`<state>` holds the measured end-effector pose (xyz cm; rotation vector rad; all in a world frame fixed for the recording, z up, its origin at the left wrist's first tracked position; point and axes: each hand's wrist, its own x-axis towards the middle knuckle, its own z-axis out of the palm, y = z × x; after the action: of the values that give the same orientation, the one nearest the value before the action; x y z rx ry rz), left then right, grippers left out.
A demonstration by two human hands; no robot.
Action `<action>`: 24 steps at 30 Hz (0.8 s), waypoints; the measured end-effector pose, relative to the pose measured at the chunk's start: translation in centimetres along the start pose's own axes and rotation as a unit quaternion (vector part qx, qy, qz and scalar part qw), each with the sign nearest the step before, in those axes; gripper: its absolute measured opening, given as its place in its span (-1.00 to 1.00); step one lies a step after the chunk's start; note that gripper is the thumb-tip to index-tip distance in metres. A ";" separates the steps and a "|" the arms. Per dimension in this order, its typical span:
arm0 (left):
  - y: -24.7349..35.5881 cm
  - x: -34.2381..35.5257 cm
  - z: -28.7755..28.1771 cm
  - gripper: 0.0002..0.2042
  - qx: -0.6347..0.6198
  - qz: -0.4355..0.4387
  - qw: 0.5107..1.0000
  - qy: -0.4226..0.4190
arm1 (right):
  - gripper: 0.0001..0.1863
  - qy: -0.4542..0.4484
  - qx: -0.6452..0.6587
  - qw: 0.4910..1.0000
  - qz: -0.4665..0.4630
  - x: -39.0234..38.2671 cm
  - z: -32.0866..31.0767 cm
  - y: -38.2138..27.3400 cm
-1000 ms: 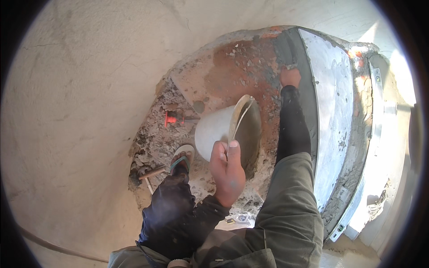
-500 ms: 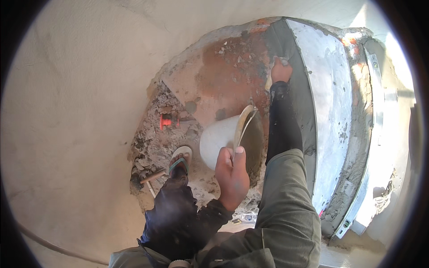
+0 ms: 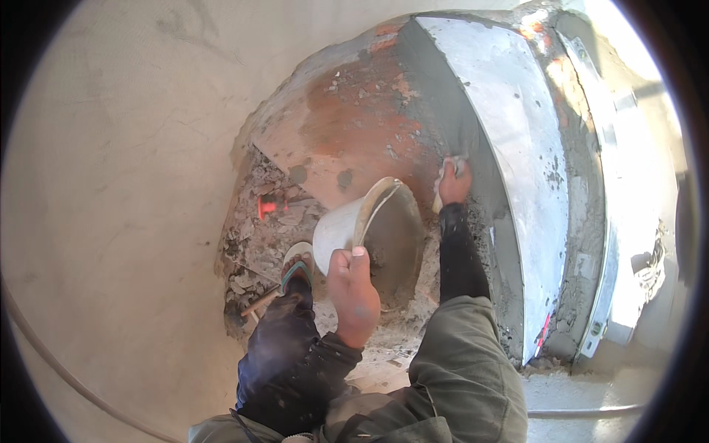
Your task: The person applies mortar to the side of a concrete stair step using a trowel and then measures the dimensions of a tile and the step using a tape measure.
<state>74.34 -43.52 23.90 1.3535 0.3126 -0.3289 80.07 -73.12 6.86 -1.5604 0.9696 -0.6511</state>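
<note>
My left hand (image 3: 356, 299) is closed on the rim of a white bucket (image 3: 336, 235). The bucket is tipped so that its mouth faces right, and grey mortar (image 3: 395, 240) coats its inside. Farther right, my right hand (image 3: 456, 181) is closed against a strip of wet grey mortar (image 3: 443, 103). Something pale shows beside its fingers, too small and covered to name. Along the mortar's right side lies a large light-grey slab (image 3: 509, 111) with dark specks.
Beyond the slab runs a long spirit level (image 3: 597, 317). A red plastic piece (image 3: 266, 206) and a wooden-handled tool (image 3: 260, 301) lie on rubble by my sandalled foot (image 3: 298, 263). A hose (image 3: 55, 362) curves across the lower left.
My right hand has come nearer along the mortar strip, toward the bucket. The bucket, with my left hand on its rim, has shifted slightly left, and more of its inside shows.
</note>
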 end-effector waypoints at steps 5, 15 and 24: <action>-0.9 -1.2 -3.0 -0.67 -0.026 0.014 1.000 0.003 | -0.82 -0.014 -0.152 0.980 -0.125 -18.2 -10.9 0.0; -0.9 -8.8 -7.1 -0.60 0.185 0.203 0.949 -0.153 | -0.62 -0.266 -0.358 0.894 -0.043 -45.9 -22.9 -6.6; 4.4 -20.8 -6.2 -0.60 0.338 0.274 0.860 -0.265 | -0.65 -0.309 -0.461 0.825 -0.107 -48.8 -22.9 -16.4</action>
<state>56.90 -35.55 35.05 1.8926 -0.7145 -0.3239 40.08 -42.66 32.47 -2.5381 0.6055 0.2886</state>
